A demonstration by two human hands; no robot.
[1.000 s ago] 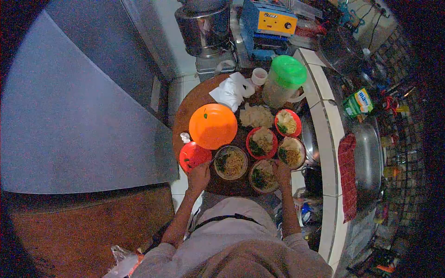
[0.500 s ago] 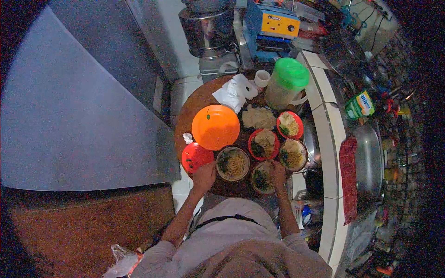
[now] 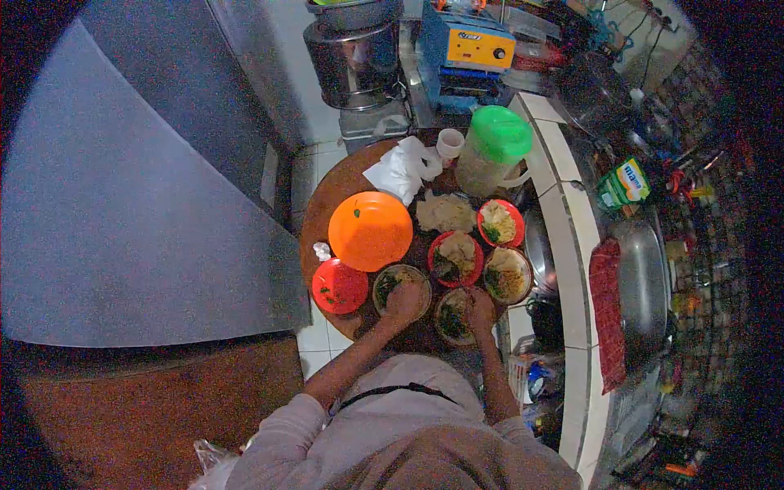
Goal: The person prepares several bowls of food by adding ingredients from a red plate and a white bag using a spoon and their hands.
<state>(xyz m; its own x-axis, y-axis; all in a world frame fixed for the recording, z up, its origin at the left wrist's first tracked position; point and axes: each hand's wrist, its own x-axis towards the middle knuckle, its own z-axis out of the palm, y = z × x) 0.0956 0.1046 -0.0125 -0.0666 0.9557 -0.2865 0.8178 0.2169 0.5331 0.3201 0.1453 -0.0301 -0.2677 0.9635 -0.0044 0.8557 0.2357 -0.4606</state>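
Closest to me on the dark brown round tabletop (image 3: 327, 184), a round pale-rimmed bowl of noodles and dark greens (image 3: 451, 318) sits near the edge, with my right hand (image 3: 480, 310) over its right side. I judge that a downward press on that rim could tip the bowl towards me and spill the noodles. Just beyond it and to the left stands a second pale-rimmed bowl with yellowish noodles and greens (image 3: 390, 282), my left hand (image 3: 402, 304) reaching in over its near right side; a sweep of that wrist could knock the two bowls together.

My left fingers point down at the food, but the hand hides their tips, so I cannot tell whether they are apart or together, or gripping anything. My right fingers seem to be at the bowl's rim; whether they pinch something is too blurred to say.

Farther off, a third pale-rimmed bowl (image 3: 508, 275) and a red bowl of noodles (image 3: 455, 259) crowd the right side, while a flat red plate (image 3: 340, 286) lies to the left. Beyond are a large round orange plate (image 3: 370, 231) and a green-lidded plastic pitcher (image 3: 494, 151); a careless right elbow seems unlikely to reach the pitcher.
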